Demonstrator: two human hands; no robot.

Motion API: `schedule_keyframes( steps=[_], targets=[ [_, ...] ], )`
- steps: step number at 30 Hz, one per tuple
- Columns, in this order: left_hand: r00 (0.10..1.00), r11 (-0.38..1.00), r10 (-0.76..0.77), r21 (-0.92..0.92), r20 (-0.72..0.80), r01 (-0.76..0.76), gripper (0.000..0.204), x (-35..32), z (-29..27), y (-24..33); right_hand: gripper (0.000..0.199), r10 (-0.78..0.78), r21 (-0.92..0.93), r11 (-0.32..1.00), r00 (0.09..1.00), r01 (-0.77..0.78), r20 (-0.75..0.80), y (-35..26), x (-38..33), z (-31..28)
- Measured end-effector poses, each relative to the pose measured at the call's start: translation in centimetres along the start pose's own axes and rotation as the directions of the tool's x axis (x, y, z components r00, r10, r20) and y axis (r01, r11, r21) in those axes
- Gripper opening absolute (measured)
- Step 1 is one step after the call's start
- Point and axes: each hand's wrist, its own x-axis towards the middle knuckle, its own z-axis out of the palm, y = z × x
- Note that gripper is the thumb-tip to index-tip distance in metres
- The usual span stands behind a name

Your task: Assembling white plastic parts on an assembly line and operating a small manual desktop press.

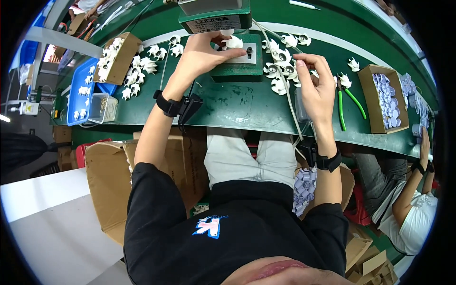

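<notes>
My left hand (204, 53) is closed round a small white bladed fan wheel (232, 42), with the thumb and fingers at its edge. It is held over the metal plate (252, 58) on the green base of a bench press (236, 72), just left of a dark pin. Above hangs the press's green head (216, 23). My right hand (317, 88) is raised to the right of the press, thumb and index finger drawn close together; anything between them is too small to name. Beside those fingertips lies a cluster of white fan wheels (280, 71) with dark centres.
Green-handled pliers (341, 107) lie right of my right hand. A cardboard box (377, 124) of pale round parts stands farther right. At left are a carton (124, 66) of fan wheels, a blue tray (77, 102) and a clear tub (108, 110). Cables (288, 102) cross the bench; a co-worker (411, 213) sits right.
</notes>
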Motion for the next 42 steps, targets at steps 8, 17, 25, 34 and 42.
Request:
schedule_keyframes(
  steps=[8,17,25,34,42],
  targets=[
    [0.992,0.983,-0.031,0.176,-0.119,0.052,0.054,-0.4,-5.3,-7.0,0.023,0.044,-0.125,0.992,0.996,-0.033,0.082,1.0,-0.5,1.4],
    [1.000,0.882,-0.008,0.470,-0.029,0.021,0.038,-3.9,-4.0,-11.6,0.036,-0.142,-0.326,0.920,0.960,0.219,0.242,-2.4,0.8,2.2],
    [0.960,0.882,-0.266,0.425,0.091,0.204,0.055,-3.9,-5.7,-11.4,0.040,-0.263,-0.317,0.861,0.882,0.397,0.390,-0.6,5.9,10.9],
    [0.990,0.984,0.009,-0.177,-0.142,-0.034,0.052,-3.3,-3.2,-2.1,0.027,-0.035,-0.095,0.993,0.948,0.069,0.317,-1.4,7.7,8.0],
    [0.990,0.989,0.118,-0.076,-0.072,-0.124,0.054,-0.5,0.7,0.3,0.023,-0.358,-0.457,0.818,0.931,0.350,0.072,0.3,4.2,0.8]
  ],
)
